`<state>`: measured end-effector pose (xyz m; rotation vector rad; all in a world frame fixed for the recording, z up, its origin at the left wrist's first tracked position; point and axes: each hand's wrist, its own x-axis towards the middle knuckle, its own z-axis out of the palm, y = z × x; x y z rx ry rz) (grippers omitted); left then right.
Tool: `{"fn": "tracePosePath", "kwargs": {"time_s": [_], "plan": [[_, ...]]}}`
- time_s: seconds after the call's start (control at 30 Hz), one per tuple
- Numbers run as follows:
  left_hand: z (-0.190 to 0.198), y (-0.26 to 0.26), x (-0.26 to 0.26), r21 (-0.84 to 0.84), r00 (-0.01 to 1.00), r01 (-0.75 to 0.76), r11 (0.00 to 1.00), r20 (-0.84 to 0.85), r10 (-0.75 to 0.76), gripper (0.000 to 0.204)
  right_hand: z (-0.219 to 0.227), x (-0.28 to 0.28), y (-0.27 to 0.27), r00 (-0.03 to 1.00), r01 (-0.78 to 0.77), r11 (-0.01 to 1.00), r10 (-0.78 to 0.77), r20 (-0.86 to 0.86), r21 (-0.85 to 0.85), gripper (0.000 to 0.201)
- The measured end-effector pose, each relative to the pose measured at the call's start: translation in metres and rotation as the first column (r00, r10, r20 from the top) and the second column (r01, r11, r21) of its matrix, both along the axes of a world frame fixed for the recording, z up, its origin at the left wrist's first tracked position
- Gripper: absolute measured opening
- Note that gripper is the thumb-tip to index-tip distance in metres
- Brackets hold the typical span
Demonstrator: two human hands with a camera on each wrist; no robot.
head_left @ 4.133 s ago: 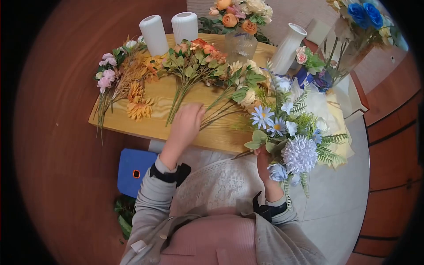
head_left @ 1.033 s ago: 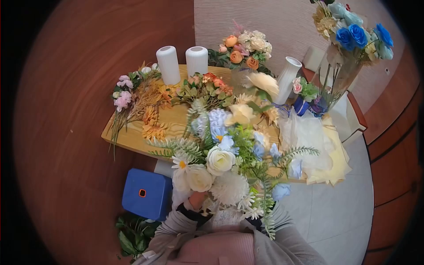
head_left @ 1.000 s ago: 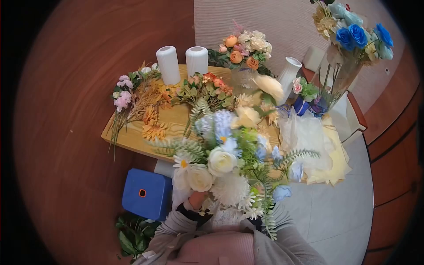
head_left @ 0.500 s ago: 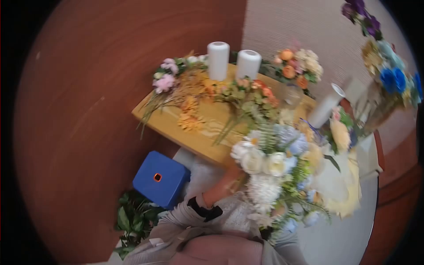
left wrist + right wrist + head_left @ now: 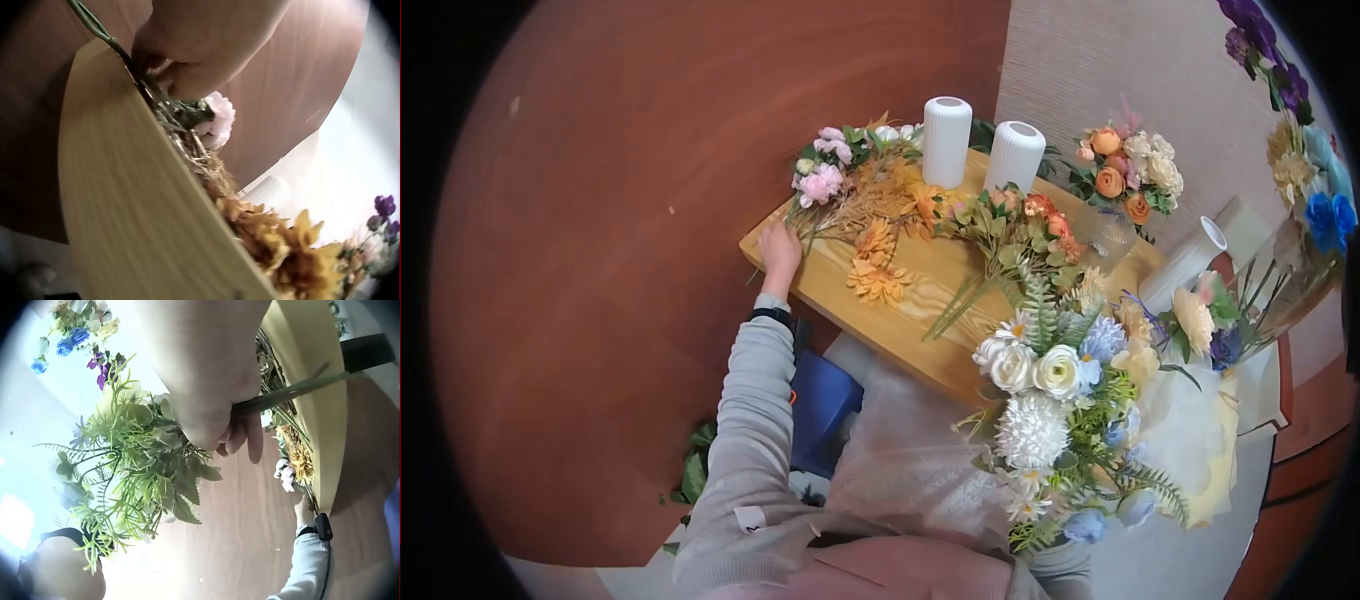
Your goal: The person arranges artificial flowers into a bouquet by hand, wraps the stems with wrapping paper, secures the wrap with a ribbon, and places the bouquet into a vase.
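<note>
In the head view my left hand (image 5: 780, 250) is at the table's left end, on the stems of the pink flowers (image 5: 820, 185). The left wrist view has its fingers curled at the green stems (image 5: 100, 28), with a pale pink bloom (image 5: 217, 122) just beyond. My right hand (image 5: 206, 394) grips the gathered stems (image 5: 287, 395) of a large bouquet (image 5: 1032, 430) of white and blue flowers with ferns. The blooms hide this hand in the head view. Dried golden sprigs and orange flowers (image 5: 878, 278) lie beside the pink ones.
Two white ribbed vases (image 5: 947, 140) stand at the table's back. A glass vase (image 5: 1112, 235) with orange and cream flowers is farther right, near a tilted white vase (image 5: 1185, 265). Wrapping paper (image 5: 1215, 460) lies at the right; a blue stool (image 5: 825, 405) stands below the wooden table (image 5: 870, 335).
My left hand has left the bouquet and reached to the pink flowers' stems at the table's left end. The right hand keeps the bouquet, fuller than about four seconds ago. The head view has swung left.
</note>
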<state>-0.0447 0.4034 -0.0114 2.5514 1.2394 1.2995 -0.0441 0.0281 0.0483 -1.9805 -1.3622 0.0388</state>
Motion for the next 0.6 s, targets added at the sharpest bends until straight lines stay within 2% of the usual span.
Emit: {"fn": "tracePosePath", "kwargs": {"time_s": [0.07,0.2,0.27,0.37,0.4,0.43,0.5,0.6], "plan": [[0.000,0.000,0.001,-0.009,0.996,0.042,0.999,-0.076,-0.043,0.026,0.003,0.004,0.003,1.000,0.019,1.000,-0.019,-0.010,0.018,0.025],[-0.003,0.010,0.003,-0.025,0.996,0.048,0.999,-0.070,-0.050,0.030,0.004,0.006,0.005,0.999,0.037,0.999,-0.036,-0.032,0.027,0.026],[-0.002,0.014,0.006,-0.128,0.991,0.124,0.984,0.074,-0.116,0.033,0.006,0.008,0.004,0.998,0.045,0.999,-0.044,-0.041,0.030,0.026],[0.003,0.022,0.008,-0.192,0.980,0.171,0.966,0.136,-0.147,0.036,0.008,0.009,0.002,0.997,0.060,0.997,-0.058,-0.057,0.039,0.027],[0.004,0.026,0.007,-0.206,0.918,0.327,0.922,0.299,-0.259,0.034,0.008,0.008,0.002,0.996,0.062,0.997,-0.060,-0.063,0.042,0.027],[0.009,0.024,0.006,-0.204,0.918,0.329,0.922,0.298,-0.261,0.034,0.008,0.008,0.001,0.996,0.064,0.997,-0.061,-0.069,0.044,0.027],[0.019,0.022,0.003,0.056,0.907,0.220,0.974,0.357,-0.225,0.031,0.009,0.007,0.001,0.995,0.066,0.997,-0.062,-0.079,0.049,0.027],[0.040,0.023,0.002,0.025,0.889,0.295,0.955,0.358,-0.284,0.027,0.010,0.004,0.002,0.994,0.065,0.996,-0.059,-0.097,0.058,0.028]]}}
